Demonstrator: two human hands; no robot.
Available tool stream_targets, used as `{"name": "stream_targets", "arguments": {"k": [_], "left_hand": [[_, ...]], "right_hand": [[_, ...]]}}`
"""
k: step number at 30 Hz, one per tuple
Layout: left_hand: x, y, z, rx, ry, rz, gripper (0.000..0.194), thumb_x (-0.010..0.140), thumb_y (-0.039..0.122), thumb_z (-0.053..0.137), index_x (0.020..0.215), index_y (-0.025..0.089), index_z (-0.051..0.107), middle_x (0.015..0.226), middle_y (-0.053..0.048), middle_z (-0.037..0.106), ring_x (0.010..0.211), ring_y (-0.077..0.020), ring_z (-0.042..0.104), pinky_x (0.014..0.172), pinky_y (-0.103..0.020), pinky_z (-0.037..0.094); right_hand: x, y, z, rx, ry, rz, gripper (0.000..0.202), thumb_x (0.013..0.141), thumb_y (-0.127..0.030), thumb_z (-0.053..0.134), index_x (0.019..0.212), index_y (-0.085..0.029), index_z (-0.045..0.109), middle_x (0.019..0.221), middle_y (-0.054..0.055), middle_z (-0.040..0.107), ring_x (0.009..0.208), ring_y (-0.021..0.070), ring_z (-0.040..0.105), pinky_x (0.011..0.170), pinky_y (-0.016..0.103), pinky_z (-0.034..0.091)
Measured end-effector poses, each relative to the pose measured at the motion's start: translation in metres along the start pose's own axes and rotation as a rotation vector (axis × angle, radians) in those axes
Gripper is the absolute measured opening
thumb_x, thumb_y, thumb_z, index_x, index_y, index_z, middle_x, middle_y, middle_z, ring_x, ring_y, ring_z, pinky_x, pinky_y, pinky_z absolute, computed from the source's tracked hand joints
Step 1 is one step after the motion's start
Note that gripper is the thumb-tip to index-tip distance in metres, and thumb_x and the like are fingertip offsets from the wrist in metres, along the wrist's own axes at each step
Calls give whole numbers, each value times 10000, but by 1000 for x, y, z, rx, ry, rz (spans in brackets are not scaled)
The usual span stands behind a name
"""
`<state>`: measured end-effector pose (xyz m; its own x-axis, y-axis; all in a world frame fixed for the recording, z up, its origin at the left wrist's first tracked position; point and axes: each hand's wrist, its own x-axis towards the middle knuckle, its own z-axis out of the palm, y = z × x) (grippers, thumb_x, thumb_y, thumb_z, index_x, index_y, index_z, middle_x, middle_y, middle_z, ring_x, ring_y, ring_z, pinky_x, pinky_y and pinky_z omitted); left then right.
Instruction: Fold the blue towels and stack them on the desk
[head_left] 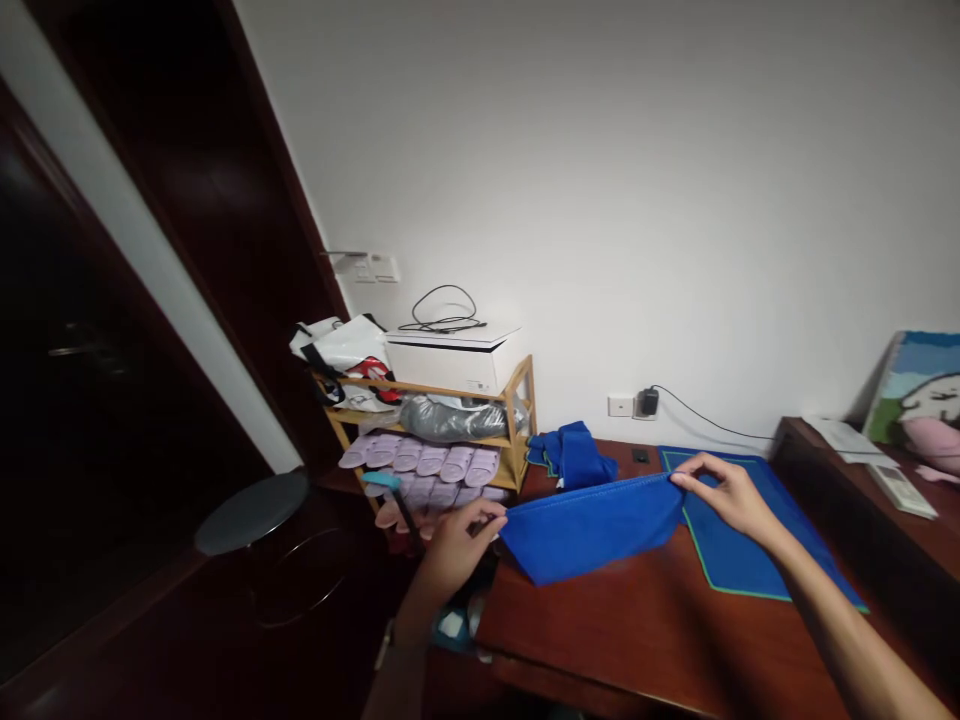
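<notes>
A folded blue cloth (592, 530) is stretched between my two hands above the wooden table (600, 640). My left hand (463, 540) pinches its left corner, near the table's left edge. At the upper right corner, the fingers of my right hand (720, 490) are closed on the same cloth. Behind it lies a crumpled blue cloth (574, 455) with some green edging. To the right, a flat blue cloth with a green border (742, 540) is spread on the table, partly hidden by my right hand and forearm.
Left of the table stands a wooden rack (517, 440) with lilac slippers (431, 460), a white box (450, 360) and a bag (349, 365). A round stool (251, 512) is farther left. A plugged-in charger (649, 402) and a raised ledge with a remote (902, 488) are to the right.
</notes>
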<state>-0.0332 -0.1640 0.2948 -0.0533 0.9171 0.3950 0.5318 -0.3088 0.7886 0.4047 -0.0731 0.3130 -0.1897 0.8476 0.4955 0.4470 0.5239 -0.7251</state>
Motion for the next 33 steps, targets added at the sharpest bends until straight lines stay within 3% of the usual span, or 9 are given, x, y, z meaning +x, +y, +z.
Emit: {"name": "stream_targets", "arguments": {"k": [6, 11, 14, 18, 24, 27, 29, 31, 33], "left_hand": [[25, 67, 18, -83, -24, 99, 237, 870, 463, 729, 821, 232, 730, 853, -32, 788, 831, -223, 745, 788, -328, 602], [36, 85, 38, -268, -39, 81, 268, 825, 470, 780, 801, 221, 684, 845, -24, 753, 800, -200, 720, 749, -314, 588], [38, 92, 41, -309, -122, 85, 286, 785, 463, 825, 763, 227, 665, 885, -43, 772, 834, -212, 728, 773, -333, 598], [22, 106, 41, -246, -292, 81, 335, 747, 488, 858, 665, 243, 646, 847, -56, 778, 788, -221, 712, 743, -357, 599], [-31, 127, 37, -207, -493, -5, 334, 791, 577, 836, 627, 295, 759, 763, -80, 750, 671, -235, 669, 664, -409, 600], [-31, 119, 41, -251, -498, 24, 313, 849, 570, 788, 678, 309, 822, 817, -91, 771, 677, -234, 682, 664, -401, 602], [-16, 99, 51, -265, -435, 22, 281, 856, 534, 788, 716, 294, 837, 879, -83, 791, 737, -234, 709, 711, -382, 608], [6, 62, 70, -266, -364, -23, 231, 841, 491, 799, 786, 271, 847, 915, -73, 809, 830, -243, 741, 786, -370, 612], [25, 11, 94, -285, -301, -127, 268, 812, 488, 800, 894, 238, 851, 954, -82, 831, 901, -262, 765, 827, -373, 618]], "right_hand": [[-37, -9, -53, 30, 193, 1, 501, 830, -725, 746, 829, -225, 776, 820, 71, 781, 792, 235, 723, 719, 338, 598], [-66, -12, -68, 60, 256, 50, 502, 807, -735, 759, 840, -236, 795, 853, 78, 799, 807, 241, 740, 738, 337, 623], [-90, -12, -82, 33, 251, 66, 468, 826, -715, 753, 856, -250, 800, 861, 68, 801, 809, 235, 743, 732, 318, 630], [-125, -8, -105, -43, 281, 49, 419, 839, -700, 748, 840, -284, 799, 870, 72, 803, 809, 257, 753, 711, 336, 649], [-157, -1, -128, -185, 413, -113, 274, 842, -635, 785, 924, -376, 818, 889, 87, 803, 804, 289, 749, 777, 436, 656], [-141, 7, -127, -202, 422, -90, 278, 865, -632, 766, 933, -367, 812, 915, 86, 802, 814, 275, 746, 779, 424, 640], [-113, 20, -115, -187, 377, -15, 343, 873, -656, 745, 953, -328, 810, 963, 86, 808, 870, 281, 753, 794, 413, 627], [-74, 43, -91, -158, 278, 66, 418, 885, -680, 708, 976, -284, 806, 1008, 86, 814, 924, 285, 754, 825, 402, 613], [-30, 70, -53, -142, 130, 134, 442, 906, -669, 661, 977, -254, 798, 1019, 82, 818, 950, 279, 754, 857, 392, 603]]}}
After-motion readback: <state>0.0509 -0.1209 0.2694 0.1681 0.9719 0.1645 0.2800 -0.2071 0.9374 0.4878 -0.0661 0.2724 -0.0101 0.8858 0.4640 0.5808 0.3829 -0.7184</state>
